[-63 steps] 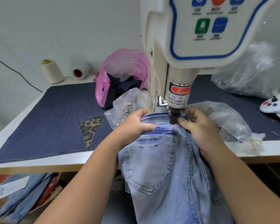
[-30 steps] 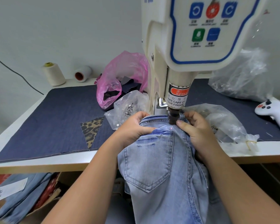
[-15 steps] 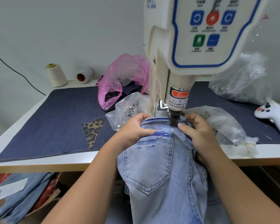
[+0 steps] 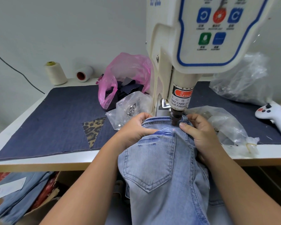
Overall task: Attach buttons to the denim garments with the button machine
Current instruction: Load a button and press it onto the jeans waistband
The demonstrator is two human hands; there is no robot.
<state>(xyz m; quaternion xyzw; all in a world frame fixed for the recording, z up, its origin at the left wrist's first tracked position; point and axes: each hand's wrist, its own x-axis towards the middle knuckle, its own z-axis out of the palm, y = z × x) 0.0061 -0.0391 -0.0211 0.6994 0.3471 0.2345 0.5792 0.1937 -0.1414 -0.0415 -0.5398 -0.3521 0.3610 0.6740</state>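
Note:
Light blue jeans (image 4: 159,168) hang off the table's front edge, back pocket up, with the waistband under the button machine (image 4: 201,38). The machine's dark punch (image 4: 175,118) stands right on the waistband. My left hand (image 4: 135,129) grips the waistband left of the punch, fingers curled over its edge. My right hand (image 4: 199,132) pinches the waistband just right of the punch, thumb on top. A clear bag of metal buttons (image 4: 130,109) lies behind my left hand.
A pink bag of dark scraps (image 4: 125,78) sits left of the machine. Crumpled clear bags (image 4: 225,127) lie at right, beside a white controller (image 4: 276,117). Two thread cones (image 4: 55,73) stand at the back left. A navy mat (image 4: 55,119) covers the table. More denim (image 4: 18,197) lies below.
Both hands keep their hold on the waistband under the punch. The head camera has tilted upward a little; nothing else has visibly moved.

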